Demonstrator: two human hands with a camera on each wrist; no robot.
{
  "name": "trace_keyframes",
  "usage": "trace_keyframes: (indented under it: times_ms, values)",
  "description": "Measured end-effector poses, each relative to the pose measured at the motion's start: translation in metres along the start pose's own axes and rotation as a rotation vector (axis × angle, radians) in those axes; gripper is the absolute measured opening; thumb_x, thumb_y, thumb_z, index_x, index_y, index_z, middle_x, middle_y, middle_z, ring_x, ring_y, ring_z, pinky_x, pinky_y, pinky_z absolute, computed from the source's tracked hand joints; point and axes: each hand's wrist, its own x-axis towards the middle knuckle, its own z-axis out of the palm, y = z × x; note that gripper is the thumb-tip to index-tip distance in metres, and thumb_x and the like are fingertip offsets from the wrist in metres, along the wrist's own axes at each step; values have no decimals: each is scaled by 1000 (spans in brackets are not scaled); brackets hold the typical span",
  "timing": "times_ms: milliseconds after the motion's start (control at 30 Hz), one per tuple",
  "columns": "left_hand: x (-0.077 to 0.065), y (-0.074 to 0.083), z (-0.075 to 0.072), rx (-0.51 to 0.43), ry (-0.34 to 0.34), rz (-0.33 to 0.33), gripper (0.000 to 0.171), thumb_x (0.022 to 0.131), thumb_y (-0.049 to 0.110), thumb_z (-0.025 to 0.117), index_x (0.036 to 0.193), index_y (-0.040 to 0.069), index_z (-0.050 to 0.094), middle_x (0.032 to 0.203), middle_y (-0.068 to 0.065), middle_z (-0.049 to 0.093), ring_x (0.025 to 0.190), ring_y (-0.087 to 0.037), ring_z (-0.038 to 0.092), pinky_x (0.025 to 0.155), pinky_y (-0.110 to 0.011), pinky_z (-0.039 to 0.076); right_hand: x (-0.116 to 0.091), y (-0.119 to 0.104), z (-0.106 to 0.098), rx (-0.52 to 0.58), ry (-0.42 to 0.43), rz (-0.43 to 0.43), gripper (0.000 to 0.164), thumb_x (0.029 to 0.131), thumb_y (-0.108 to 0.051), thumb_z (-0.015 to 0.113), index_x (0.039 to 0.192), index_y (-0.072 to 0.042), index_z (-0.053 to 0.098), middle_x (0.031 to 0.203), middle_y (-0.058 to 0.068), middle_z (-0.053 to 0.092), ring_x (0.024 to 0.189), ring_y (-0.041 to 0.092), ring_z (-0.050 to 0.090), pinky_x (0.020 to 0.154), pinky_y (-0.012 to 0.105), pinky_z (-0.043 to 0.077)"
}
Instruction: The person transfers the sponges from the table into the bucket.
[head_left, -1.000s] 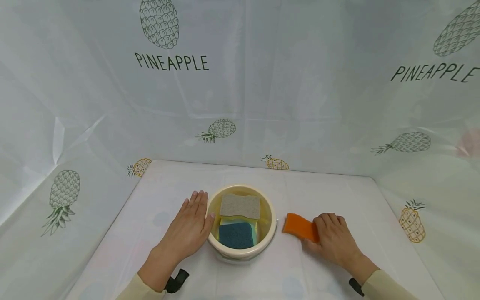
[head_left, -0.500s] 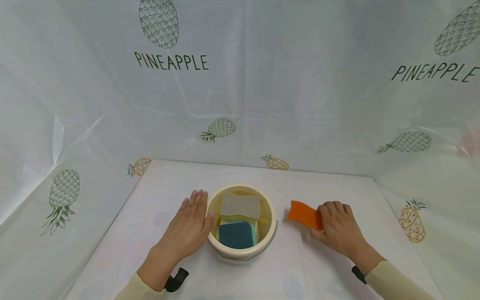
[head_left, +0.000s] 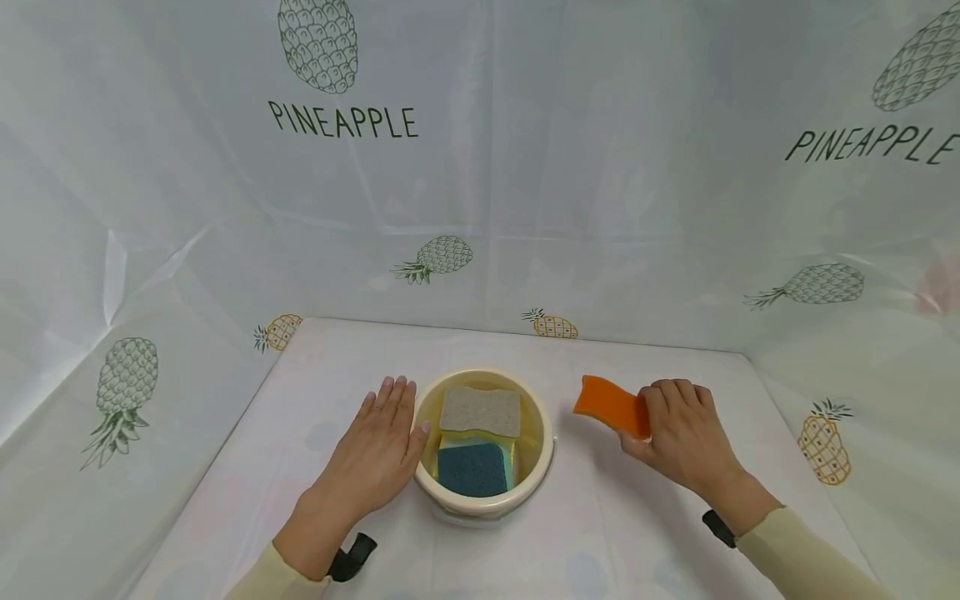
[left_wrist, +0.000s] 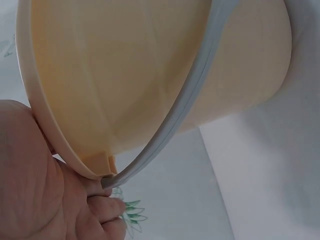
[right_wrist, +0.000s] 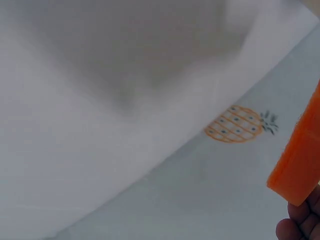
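Note:
In the head view a cream bucket [head_left: 538, 475] stands mid-table, holding a grey-topped sponge [head_left: 480, 412] and a dark blue sponge [head_left: 472, 470], with more sponge partly hidden beneath. Against the bucket's left rim rests my left hand [head_left: 375, 454], its fingers straight. The left wrist view shows that hand touching the rim beside the grey handle [left_wrist: 175, 115]. To the right of the bucket, my right hand [head_left: 686, 437] pinches one end of an orange sponge [head_left: 611, 406], raised above the table. Part of this sponge and a few fingertips appear at the right wrist view's edge.
A white cloth covers the table [head_left: 525, 550]. Pineapple-printed sheeting [head_left: 600, 167] rises behind it and along both sides. A black strap [head_left: 352, 558] sits at the left wrist, another [head_left: 718, 527] at the right.
My right hand has lifted the orange sponge off the table, moving it upward and away from me. The left hand and the bucket have stayed in place.

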Motion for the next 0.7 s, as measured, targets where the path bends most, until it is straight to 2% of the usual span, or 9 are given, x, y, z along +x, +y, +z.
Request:
trace_keyframes:
  times_ms: [200,367,567,700]
  values:
    - [0,1,0,27,21,13,69,113,39,43,162,-8,30,168,-27,32,160,-42,24,130,-59,22,31,-3,-20,19,69,-2,70,96,-65,40,96,3,56,86,17,56,84,41,52,71,52,40]
    - [0,2,-1,27,26,16,70,113,40,44,162,-8,31,168,-28,33,160,-42,25,129,-59,23,61,-18,-40,66,94,0,66,94,-63,43,96,1,57,87,16,57,86,39,52,74,51,37]
    - [0,1,-1,20,27,13,69,113,39,44,161,-9,31,167,-28,34,159,-42,26,129,-59,24,88,-53,-58,137,42,-31,62,93,-63,45,99,-2,59,94,14,60,91,36,52,79,50,40]
    - [0,1,0,20,25,10,69,113,39,45,161,-9,31,167,-28,34,159,-42,26,129,-59,24,96,-80,-62,188,-34,-60,54,90,-59,57,100,-6,60,98,11,61,95,32,52,83,48,39]
